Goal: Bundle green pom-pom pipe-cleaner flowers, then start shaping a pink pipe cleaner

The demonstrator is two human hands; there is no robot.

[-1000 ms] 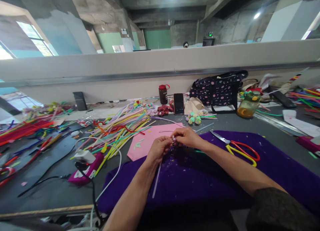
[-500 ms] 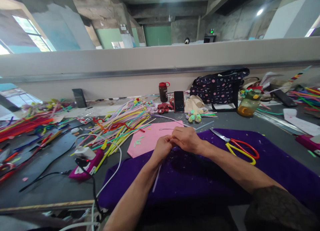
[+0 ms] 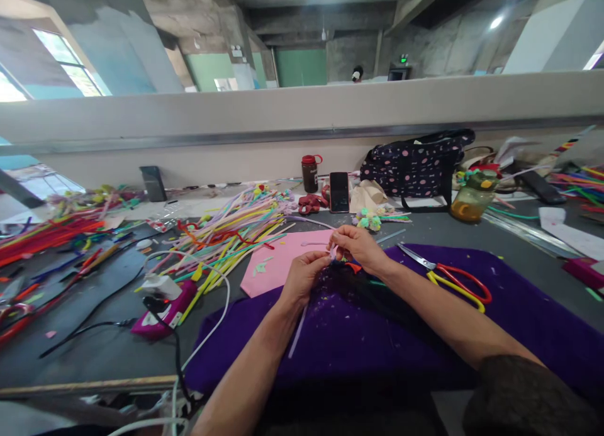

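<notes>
Close together over the purple cloth (image 3: 340, 341), my two hands pinch a small piece of pale lilac pipe cleaner (image 3: 333, 251). My left hand (image 3: 304, 275) grips it from the left with thumb and forefinger. From the right and slightly above, the fingertips of my right hand (image 3: 356, 247) close on it. A pale strand (image 3: 297, 333) shows below my left wrist; whether it joins the held piece is hidden. Under my right hand, small red-orange and green bits (image 3: 353, 267) show. Behind the hands lies a pink sheet (image 3: 268, 260) with pale green scraps.
Scissors (image 3: 448, 279) with red and yellow handles lie on the cloth at right. Pipe cleaners (image 3: 226, 228) are heaped at left, near a magenta power strip (image 3: 165, 310) with cables. A phone (image 3: 339, 194), a lidded bottle (image 3: 309, 175) and a dark patterned bag (image 3: 410, 172) stand behind.
My hands have parted slightly and my right fingers have lifted, so the lilac piece between them now shows. Coloured bits beneath my right hand have come into view.
</notes>
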